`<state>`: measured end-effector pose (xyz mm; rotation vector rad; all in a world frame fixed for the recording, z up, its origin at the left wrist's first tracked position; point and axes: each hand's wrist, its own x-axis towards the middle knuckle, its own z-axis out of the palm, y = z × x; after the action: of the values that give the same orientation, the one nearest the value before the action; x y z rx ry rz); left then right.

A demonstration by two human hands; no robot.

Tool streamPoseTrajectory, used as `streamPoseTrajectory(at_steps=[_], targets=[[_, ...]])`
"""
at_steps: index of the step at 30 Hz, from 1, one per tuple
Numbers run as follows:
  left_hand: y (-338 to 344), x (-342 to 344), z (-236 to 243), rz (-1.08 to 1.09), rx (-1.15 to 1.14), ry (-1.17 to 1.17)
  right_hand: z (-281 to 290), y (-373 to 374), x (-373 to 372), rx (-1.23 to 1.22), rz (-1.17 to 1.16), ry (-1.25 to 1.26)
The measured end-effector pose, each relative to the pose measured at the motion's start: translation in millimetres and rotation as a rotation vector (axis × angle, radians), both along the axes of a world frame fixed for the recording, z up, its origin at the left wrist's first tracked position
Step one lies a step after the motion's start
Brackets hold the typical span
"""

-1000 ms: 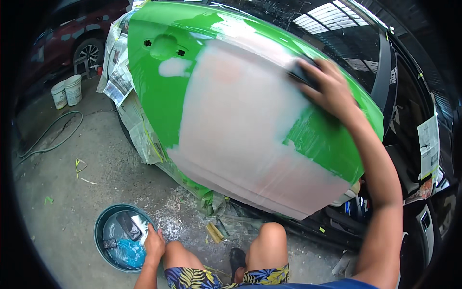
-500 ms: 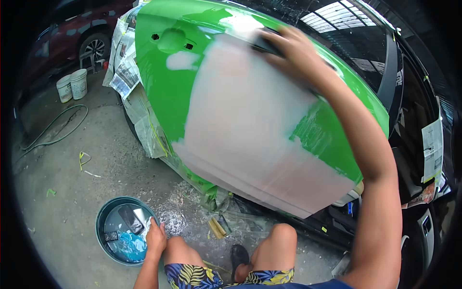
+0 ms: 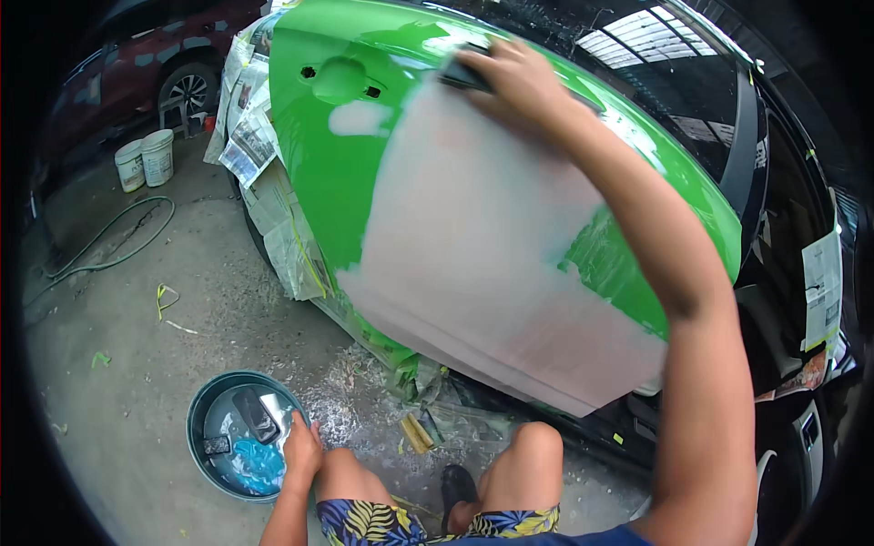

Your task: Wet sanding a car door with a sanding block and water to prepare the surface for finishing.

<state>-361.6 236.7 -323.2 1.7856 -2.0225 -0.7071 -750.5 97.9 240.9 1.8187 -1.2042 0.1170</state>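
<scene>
My right hand (image 3: 523,84) is closed around a dark sanding block (image 3: 466,71), pressed to the upper edge of the pinkish-grey filler patch (image 3: 464,218) on a green car door (image 3: 332,196). Low on the left, my left hand (image 3: 303,448) has its fingers hooked over the rim of a round teal basin (image 3: 195,414). Inside the basin are water, a black block (image 3: 255,416), a smaller dark block (image 3: 217,445) and something bright blue (image 3: 258,466). Something pale and silvery lies beside my left fingertips; I cannot tell what it is.
Newspaper masking (image 3: 248,150) covers the car's left part. Two white buckets (image 3: 157,158) and a green hose (image 3: 109,264) are on the floor at left, near a dark red car (image 3: 114,64). A yellowish strip-like piece (image 3: 417,435) lies by my feet. Dark window glass (image 3: 637,68) adjoins the door.
My right hand has slid left and slightly up along the patch's top edge with the sanding block. My left hand stays at the basin's rim. The whole view has shifted a little.
</scene>
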Motion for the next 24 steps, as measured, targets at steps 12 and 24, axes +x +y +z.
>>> streamPoseTrajectory(at_steps=[12, 24], targets=[[-2.2, -5.7, -5.8, -0.004, -0.036, 0.063, 4.2, -47.2, 16.8, -0.042, 0.004, 0.053], [4.8, 5.2, -10.7, -0.006, -0.020, 0.078, -4.7, -13.8, 16.4, -0.027, -0.022, -0.006]])
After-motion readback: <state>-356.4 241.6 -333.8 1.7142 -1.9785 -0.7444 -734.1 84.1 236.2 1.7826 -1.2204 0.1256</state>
